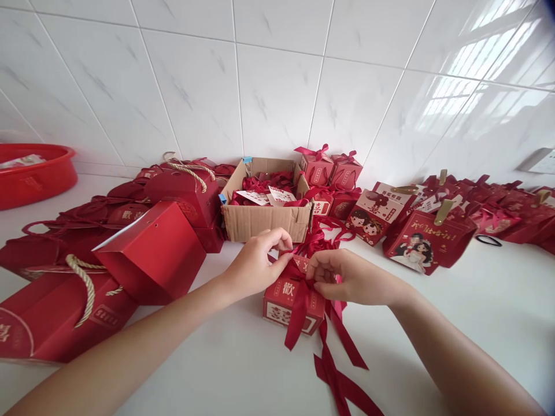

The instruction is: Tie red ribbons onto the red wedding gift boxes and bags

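A small red gift box (277, 293) with white characters stands on the white counter in front of me. Dark red satin ribbon (298, 320) lies over its top, and one tail hangs down its front. At the top left of the box, my left hand (260, 263) pinches the ribbon between thumb and forefinger. My right hand (353, 277) is closed with curled fingers on the ribbon at the top right. Loose ribbon lengths (342, 381) trail over the counter below the box. More ribbon (316, 240) lies heaped behind it.
Behind stands a cardboard box (266, 224) holding ribbons and cards. Red bags with rope handles (173, 254) crowd the left, near a red basin (39, 179). Finished ribboned boxes (316, 167) are stacked at the wall. Printed gift bags (422, 242) and a black ring (488, 240) lie right.
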Tool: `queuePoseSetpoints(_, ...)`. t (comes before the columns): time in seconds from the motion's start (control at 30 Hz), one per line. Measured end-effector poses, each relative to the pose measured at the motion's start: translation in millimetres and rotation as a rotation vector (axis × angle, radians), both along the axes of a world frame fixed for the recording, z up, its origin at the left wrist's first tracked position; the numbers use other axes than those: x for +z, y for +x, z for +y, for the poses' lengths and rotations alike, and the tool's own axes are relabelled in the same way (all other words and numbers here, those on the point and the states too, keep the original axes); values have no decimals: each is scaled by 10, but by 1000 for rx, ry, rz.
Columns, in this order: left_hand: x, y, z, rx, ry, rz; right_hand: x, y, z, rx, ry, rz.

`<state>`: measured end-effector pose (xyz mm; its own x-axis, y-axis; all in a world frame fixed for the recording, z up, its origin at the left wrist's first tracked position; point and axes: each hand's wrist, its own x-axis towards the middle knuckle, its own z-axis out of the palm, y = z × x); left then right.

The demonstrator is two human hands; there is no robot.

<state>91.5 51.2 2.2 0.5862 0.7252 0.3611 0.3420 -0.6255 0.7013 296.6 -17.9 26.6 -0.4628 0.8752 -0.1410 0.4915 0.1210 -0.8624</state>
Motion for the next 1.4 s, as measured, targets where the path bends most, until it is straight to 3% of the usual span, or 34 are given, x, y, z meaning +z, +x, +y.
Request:
queuePoseSetpoints(0.37, 16, -30, 34, -23, 22, 52, 16, -19, -6, 10, 34, -15)
queuePoseSetpoints(0.87, -86, -9, 76, -18, 117, 28, 46, -15, -2, 112, 110, -77)
queuePoseSetpoints(1.1, -52, -15, 79, -32, 79, 6, 69, -59, -52, -5, 120, -62)
queuePoseSetpoints(1.4, -74, -33, 67, -33, 125, 51, 84, -107, -104, 58, 202, -161)
